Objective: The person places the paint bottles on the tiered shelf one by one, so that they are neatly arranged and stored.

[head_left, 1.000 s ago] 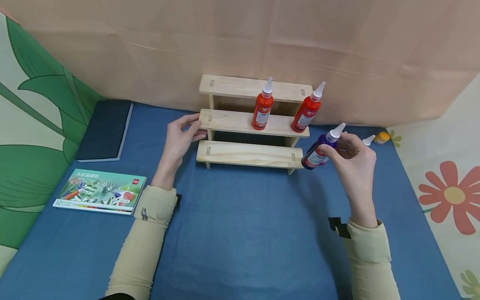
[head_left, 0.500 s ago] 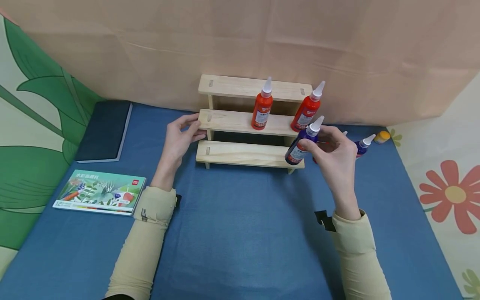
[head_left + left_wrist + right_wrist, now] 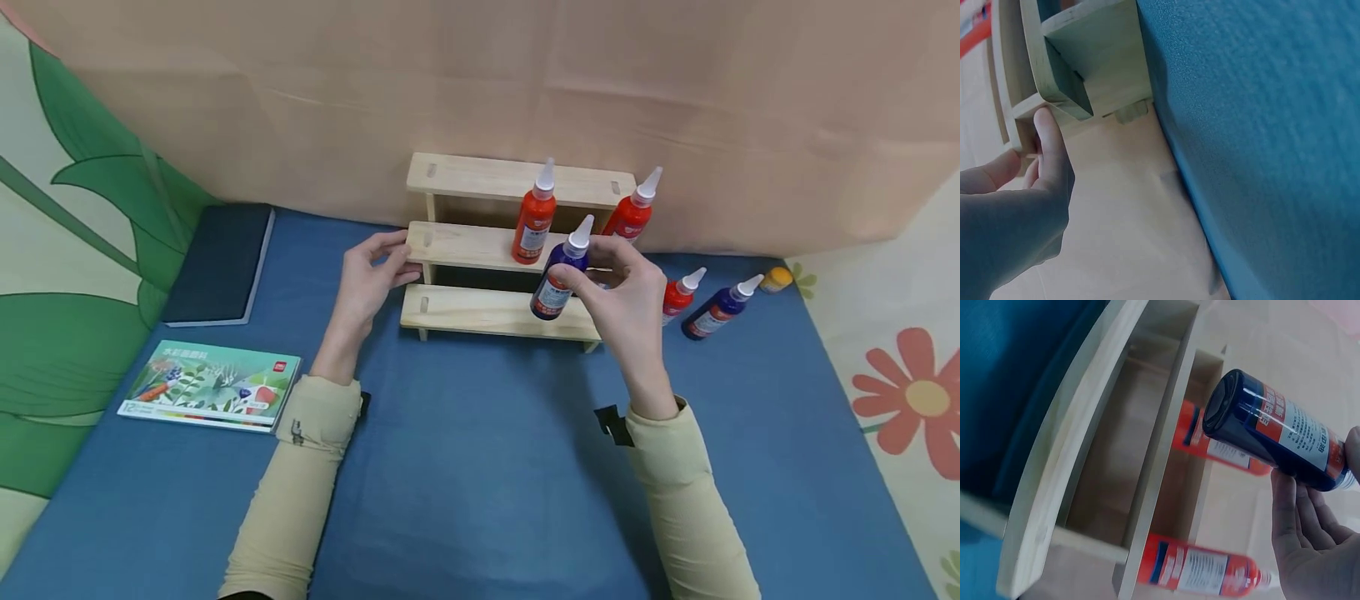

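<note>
My right hand (image 3: 626, 300) pinches a dark blue paint bottle (image 3: 552, 287) with a white pointed nozzle, near its neck. The bottle tilts above the lowest step of a three-tier wooden shelf (image 3: 465, 307); in the right wrist view its base (image 3: 1225, 403) is off the wood. With thumb and fingertips, my left hand (image 3: 371, 279) grips the left end of the middle step, as the left wrist view shows beside the shelf end (image 3: 1060, 94). An orange-red bottle (image 3: 533, 229) stands on the middle step. A red bottle (image 3: 630, 215), partly hidden by my right hand, is on its right end.
Right of the shelf, a red bottle (image 3: 677, 296) and another dark blue bottle (image 3: 716, 312) stand on the blue cloth (image 3: 465, 467). A yellow-capped item (image 3: 776, 279) is behind them. At left lie a dark book (image 3: 217, 262) and a green illustrated box (image 3: 210, 386). A beige curtain (image 3: 337, 108) hangs behind.
My right hand has carried the dark blue bottle leftward, from beyond the shelf's right end to over its lower step. The left hand keeps its hold on the shelf.
</note>
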Available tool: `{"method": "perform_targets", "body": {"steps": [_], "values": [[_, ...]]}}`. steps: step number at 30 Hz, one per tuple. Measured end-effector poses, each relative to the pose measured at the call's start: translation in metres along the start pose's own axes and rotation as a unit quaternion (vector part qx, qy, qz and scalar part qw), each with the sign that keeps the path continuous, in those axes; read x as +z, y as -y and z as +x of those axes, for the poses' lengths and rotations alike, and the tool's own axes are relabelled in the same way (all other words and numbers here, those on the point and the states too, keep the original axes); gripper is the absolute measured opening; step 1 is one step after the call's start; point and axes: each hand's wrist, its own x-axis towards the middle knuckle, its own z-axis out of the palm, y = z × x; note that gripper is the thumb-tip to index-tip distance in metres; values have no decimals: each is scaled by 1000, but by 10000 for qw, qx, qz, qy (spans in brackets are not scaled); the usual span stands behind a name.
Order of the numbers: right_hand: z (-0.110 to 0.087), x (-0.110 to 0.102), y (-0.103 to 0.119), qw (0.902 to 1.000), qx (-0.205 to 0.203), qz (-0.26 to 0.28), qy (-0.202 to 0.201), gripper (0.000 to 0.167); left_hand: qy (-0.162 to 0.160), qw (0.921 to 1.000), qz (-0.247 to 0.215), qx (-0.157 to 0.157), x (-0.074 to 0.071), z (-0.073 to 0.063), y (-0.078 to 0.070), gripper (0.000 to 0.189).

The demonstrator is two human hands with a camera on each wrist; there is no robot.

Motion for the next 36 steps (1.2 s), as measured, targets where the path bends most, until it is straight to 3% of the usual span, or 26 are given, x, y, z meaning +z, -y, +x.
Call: {"method": "perform_targets", "body": {"steps": [11, 24, 36], "values": [[8, 33, 13, 9989, -331, 293, 139, 42, -14, 10000, -18, 28, 0, 2, 1, 40], [17, 59, 23, 9986, -316, 310, 273, 43, -41, 10000, -66, -61, 1, 2, 1, 39], [28, 85, 29, 9968, -594, 501, 180, 44, -21, 9999, -89, -64, 1, 2, 1, 38]]}}
